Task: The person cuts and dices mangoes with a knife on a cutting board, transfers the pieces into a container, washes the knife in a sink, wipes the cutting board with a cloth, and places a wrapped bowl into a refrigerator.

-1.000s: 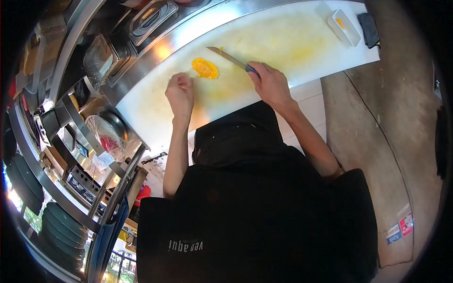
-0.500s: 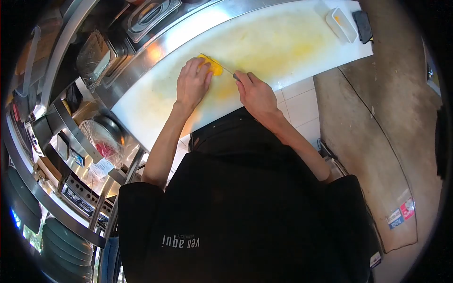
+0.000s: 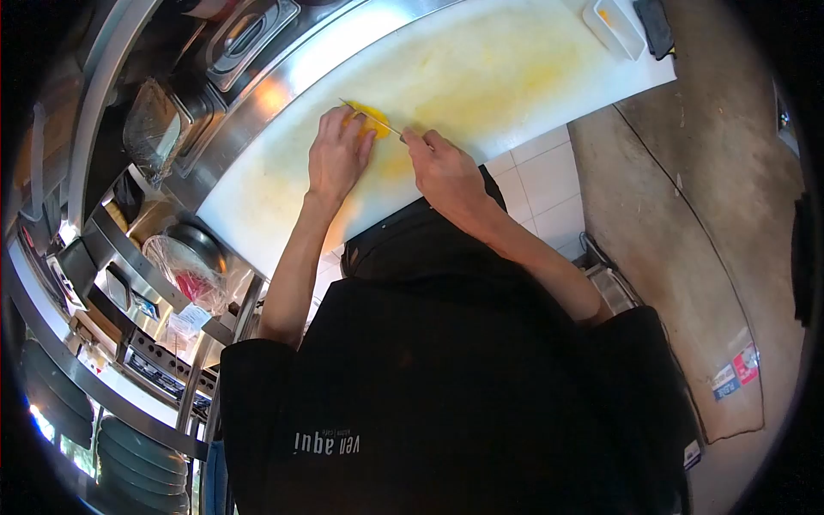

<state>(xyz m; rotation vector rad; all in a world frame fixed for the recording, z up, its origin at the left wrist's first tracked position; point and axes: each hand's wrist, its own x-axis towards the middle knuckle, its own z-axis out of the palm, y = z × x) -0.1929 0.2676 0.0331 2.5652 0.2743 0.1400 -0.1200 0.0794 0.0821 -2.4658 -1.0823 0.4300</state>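
A flat yellow-orange piece of food (image 3: 375, 129) lies on the white cutting board (image 3: 249, 202). My left hand (image 3: 339, 154) rests on its left part, fingertips bent down onto it and partly covering it. In my right hand (image 3: 444, 169) is a knife (image 3: 371, 118), fingers wrapped round the handle. The thin blade lies across the food, its tip pointing to the upper left, just beyond my left fingertips. Whether the blade has cut in is too small to tell.
A white tray (image 3: 614, 27) with a small orange bit stands at the board's upper right, beside a dark cloth-like object (image 3: 654, 27). Metal containers (image 3: 249, 39) sit beyond the steel edge. Plastic-wrapped items (image 3: 193, 266) are on the left. Brown floor (image 3: 669, 223) shows at right.
My left hand has come onto the food from beside it. My right hand has brought the knife from the right across the food. The view has shifted slightly.
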